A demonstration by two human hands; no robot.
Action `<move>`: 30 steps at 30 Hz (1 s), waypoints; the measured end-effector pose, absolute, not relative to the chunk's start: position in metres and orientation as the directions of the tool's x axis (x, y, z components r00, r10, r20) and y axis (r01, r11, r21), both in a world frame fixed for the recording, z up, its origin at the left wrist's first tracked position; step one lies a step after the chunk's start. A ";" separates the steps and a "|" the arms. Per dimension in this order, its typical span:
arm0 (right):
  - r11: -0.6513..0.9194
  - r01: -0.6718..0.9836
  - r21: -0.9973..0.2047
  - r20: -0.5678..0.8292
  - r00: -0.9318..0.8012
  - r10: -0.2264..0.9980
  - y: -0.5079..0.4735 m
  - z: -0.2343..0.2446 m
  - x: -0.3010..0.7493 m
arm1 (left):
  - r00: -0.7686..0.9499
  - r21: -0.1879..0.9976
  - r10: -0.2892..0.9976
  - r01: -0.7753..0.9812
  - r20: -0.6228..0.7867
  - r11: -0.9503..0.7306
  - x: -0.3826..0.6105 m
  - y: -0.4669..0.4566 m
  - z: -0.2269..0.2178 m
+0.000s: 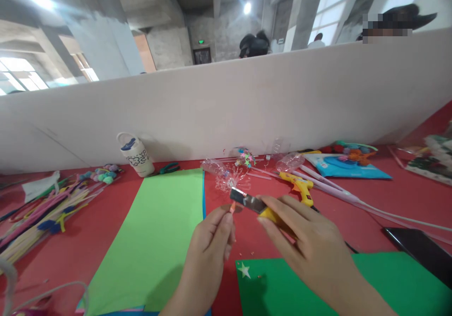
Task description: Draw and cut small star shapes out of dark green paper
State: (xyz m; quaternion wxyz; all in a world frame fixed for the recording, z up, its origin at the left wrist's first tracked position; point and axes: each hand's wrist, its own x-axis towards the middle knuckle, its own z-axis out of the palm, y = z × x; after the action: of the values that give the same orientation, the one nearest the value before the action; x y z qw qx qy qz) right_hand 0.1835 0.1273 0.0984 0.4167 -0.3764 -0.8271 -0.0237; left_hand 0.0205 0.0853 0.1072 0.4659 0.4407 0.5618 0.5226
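Note:
Over the middle of the red table, my right hand (307, 240) is wrapped round a utility knife (250, 203) with a yellow handle. Its wide metal end points left, towards my other hand. My left hand (206, 250) pinches a small orange piece (232, 207) between thumb and fingertips; most of it is hidden, so its kind does not show. The knife's tip is close above that piece; whether they touch I cannot tell. Below my hands, tiny pink crumbs lie near a pale star (244, 270) on a dark green sheet (278, 287).
Light green sheets (165, 226) lie at left, with pipe cleaners (38, 217) beyond. A white tumbler (137, 156) and pliers (169, 167) stand near the white partition (212, 109). A yellow glue gun (298, 186), a blue packet (348, 167) and a black phone-like slab (420, 252) are at right.

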 end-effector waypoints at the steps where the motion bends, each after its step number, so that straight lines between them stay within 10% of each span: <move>1: 0.737 0.615 -0.280 0.695 -0.400 0.597 0.126 0.099 0.183 | -0.174 0.997 0.982 -0.025 -0.077 0.074 0.021 0.085 0.106; 30: 0.803 0.537 -0.258 0.671 -0.498 0.549 0.119 0.103 0.181 | -0.123 1.000 0.992 -0.012 0.024 -0.026 0.017 0.079 0.106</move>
State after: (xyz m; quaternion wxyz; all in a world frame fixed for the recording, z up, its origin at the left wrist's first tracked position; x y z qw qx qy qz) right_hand 0.1810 0.1189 0.1034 0.3904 -0.3137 -0.8655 0.0073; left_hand 0.0173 0.0791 0.1055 0.4654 0.4713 0.5200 0.5394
